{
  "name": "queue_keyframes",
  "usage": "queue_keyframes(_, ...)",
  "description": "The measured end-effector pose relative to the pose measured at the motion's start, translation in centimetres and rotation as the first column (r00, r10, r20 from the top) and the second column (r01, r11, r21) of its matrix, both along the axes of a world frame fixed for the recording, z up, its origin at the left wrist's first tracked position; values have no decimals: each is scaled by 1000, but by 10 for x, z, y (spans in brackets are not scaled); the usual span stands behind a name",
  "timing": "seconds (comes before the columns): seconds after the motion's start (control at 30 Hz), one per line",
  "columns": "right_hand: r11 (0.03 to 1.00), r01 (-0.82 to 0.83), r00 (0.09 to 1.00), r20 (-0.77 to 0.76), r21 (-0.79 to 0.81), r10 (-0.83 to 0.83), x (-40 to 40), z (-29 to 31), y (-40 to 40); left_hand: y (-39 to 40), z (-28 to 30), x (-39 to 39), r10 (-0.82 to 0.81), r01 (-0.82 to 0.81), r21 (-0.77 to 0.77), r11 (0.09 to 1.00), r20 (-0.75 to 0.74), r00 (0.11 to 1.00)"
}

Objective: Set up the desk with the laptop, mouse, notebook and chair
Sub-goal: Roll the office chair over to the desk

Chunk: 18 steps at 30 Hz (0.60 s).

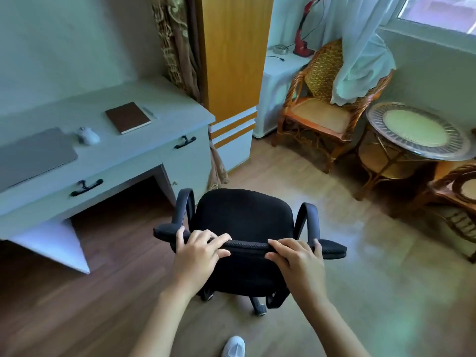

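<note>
A black office chair (244,215) with armrests stands on the wooden floor to the right of the desk's knee gap. My left hand (199,251) and my right hand (296,258) both grip the top edge of its backrest. On the pale desk (159,99) at the left lie a closed grey laptop (33,153), a white mouse (88,135) to its right, and a closed brown notebook (128,117) with a pen (149,112) beside it.
A tall orange-and-white cabinet (233,73) stands right of the desk. Further right are a wicker armchair (327,104), a round glass-topped table (414,132) and part of another wicker chair (461,191). My white shoe (234,347) shows at the bottom.
</note>
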State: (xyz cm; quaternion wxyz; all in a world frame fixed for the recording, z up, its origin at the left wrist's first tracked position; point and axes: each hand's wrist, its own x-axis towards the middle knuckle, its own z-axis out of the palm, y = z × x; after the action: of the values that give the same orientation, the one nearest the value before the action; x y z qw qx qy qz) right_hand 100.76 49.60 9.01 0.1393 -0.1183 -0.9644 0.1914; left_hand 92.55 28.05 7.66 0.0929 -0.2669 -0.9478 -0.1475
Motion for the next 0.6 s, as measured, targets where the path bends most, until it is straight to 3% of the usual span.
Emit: queue_keyframes(0.6,909,-415,907,66,-32,416,10,5,-102,-119,4,110,406,-406,4,914,-2,914)
